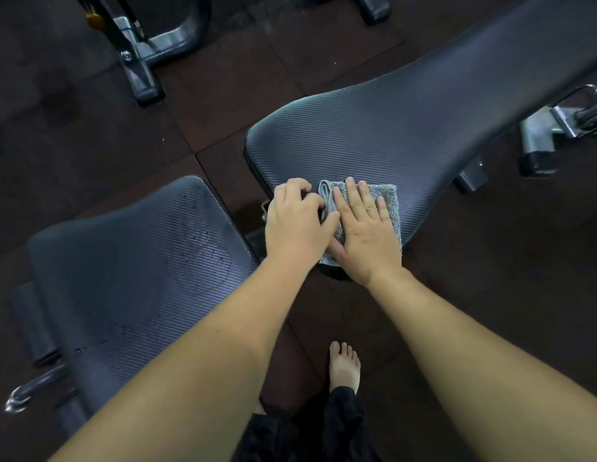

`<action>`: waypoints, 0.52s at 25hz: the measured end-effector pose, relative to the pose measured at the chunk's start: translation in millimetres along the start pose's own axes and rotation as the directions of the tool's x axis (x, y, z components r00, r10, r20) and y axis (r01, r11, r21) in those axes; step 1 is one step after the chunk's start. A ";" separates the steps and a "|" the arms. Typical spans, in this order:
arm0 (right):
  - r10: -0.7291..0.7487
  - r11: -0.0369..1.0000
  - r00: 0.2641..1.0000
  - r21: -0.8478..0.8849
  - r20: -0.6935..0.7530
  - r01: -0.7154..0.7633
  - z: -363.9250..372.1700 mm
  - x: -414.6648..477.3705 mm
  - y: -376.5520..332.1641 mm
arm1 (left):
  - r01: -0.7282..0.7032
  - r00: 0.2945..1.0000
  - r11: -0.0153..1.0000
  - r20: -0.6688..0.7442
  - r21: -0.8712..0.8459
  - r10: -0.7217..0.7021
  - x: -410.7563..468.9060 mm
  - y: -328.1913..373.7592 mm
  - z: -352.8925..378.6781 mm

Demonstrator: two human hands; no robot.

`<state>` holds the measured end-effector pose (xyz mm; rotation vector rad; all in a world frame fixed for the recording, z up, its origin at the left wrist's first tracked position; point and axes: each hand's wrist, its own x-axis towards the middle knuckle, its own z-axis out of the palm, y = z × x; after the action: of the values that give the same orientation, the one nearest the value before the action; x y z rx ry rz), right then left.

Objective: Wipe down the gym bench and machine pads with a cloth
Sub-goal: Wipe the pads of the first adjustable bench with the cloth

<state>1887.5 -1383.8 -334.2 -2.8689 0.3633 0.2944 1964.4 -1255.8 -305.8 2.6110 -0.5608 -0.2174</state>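
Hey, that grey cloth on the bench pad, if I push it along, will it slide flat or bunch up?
The cloth looks like soft, folded terry, so it is probably floppy and light. Its left edge already rolls up beside the left hand, so it may bunch when pushed. The right hand lies flat on it; the ribbed bench pad likely adds drag.

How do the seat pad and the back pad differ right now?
The seat pad carries scattered water droplets; the back pad shows none. The back pad has the grey cloth and both hands on it; the seat pad is untouched. Both are dark ribbed vinyl.
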 end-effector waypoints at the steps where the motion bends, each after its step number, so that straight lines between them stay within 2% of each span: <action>1: -0.008 1.000 1.000 0.019 -0.014 0.008 0.6 0.0 0.0 | 0.047 0.999 0.999 0.005 -0.002 -0.047 -0.9 6.0 2.5; 8: -0.050 0.974 0.992 0.213 -0.113 0.074 3.4 2.4 -28.9 | 0.185 0.983 0.969 0.045 -0.164 -0.180 -10.9 -2.1 -26.9; 13: -0.222 0.916 0.974 0.333 -0.037 0.222 18.4 8.2 -159.7 | 0.344 0.929 0.919 -0.073 -0.192 -0.363 -45.7 -104.2 -93.0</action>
<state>1934.8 -1230.5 -320.9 -2.5401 0.0727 0.1729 1982.2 -1114.4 -269.8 2.5129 -0.0235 -0.2269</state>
